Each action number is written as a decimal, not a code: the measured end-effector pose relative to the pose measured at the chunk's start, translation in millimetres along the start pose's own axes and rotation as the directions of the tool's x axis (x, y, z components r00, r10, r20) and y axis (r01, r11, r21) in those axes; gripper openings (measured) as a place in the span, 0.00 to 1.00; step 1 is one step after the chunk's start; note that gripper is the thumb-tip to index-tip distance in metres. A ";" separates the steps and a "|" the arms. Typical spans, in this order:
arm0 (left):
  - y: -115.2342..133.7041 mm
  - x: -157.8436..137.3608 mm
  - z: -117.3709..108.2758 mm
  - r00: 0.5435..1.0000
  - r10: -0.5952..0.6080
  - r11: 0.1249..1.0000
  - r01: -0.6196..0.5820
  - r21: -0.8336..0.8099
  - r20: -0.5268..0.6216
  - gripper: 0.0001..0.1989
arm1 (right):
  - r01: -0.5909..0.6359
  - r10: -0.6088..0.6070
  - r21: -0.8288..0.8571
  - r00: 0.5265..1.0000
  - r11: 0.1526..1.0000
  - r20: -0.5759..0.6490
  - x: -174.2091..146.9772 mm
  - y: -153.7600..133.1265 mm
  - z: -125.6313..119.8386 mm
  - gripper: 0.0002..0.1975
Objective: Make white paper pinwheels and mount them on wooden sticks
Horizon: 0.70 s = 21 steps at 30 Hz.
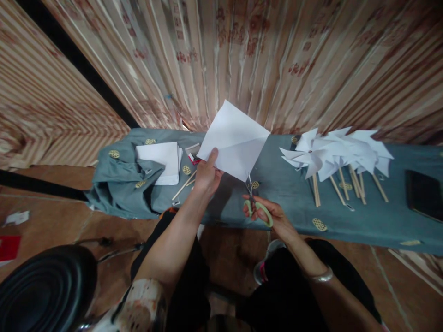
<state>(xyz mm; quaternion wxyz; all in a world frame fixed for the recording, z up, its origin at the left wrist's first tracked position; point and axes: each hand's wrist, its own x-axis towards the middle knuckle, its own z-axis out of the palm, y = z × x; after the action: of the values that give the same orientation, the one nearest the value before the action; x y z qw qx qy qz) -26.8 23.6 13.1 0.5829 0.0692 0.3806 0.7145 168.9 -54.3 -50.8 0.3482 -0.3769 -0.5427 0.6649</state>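
Observation:
A white square sheet of paper [238,133] is pinched at its left side by my left hand [207,177], thumb on top. A crease runs across the sheet. In my right hand [265,210] is a pair of scissors [266,215] with pale green handles, my fingers through the loops. The scissor blades point up and meet the sheet's lower corner; whether they have cut into it I cannot tell. Behind my left forearm lie a few wooden sticks [183,185] and a small red and dark box [193,154], partly covered by the paper.
A grey-green cloth [228,210] covers the narrow table. White paper pinwheels [341,150] on sticks are piled at the right, near a dark phone-like slab [424,193]. Folded white paper [166,161] lies at the left. A black round stool [44,286] stands on the floor; a curtain [242,60] hangs behind.

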 end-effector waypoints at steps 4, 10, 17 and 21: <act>-4.9 -1.3 1.2 1.000 -0.013 1.000 0.013 0.019 -0.001 0.07 | 0.011 -0.011 0.006 0.999 1.000 -0.042 1.1 -4.6 1.7 0.31; -11.9 -5.2 3.4 1.000 -0.001 1.000 0.001 0.017 0.011 0.05 | -0.003 0.002 -0.012 0.997 1.000 -0.083 2.4 -6.9 2.4 0.32; -15.6 -3.8 1.0 0.999 0.004 1.000 -0.005 0.001 0.044 0.04 | -0.012 0.015 0.030 0.996 0.999 -0.090 6.0 0.0 3.8 0.31; -15.8 -3.1 0.0 0.999 0.000 1.000 -0.001 0.022 0.047 0.03 | -0.005 0.007 0.023 0.996 1.000 -0.094 7.0 -0.4 4.7 0.31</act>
<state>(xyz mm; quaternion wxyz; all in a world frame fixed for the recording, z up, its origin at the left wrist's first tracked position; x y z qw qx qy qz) -13.5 21.3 4.3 0.5908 0.0925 0.3745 0.7086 161.5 -50.2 -50.7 0.3758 -0.4055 -0.5168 0.6536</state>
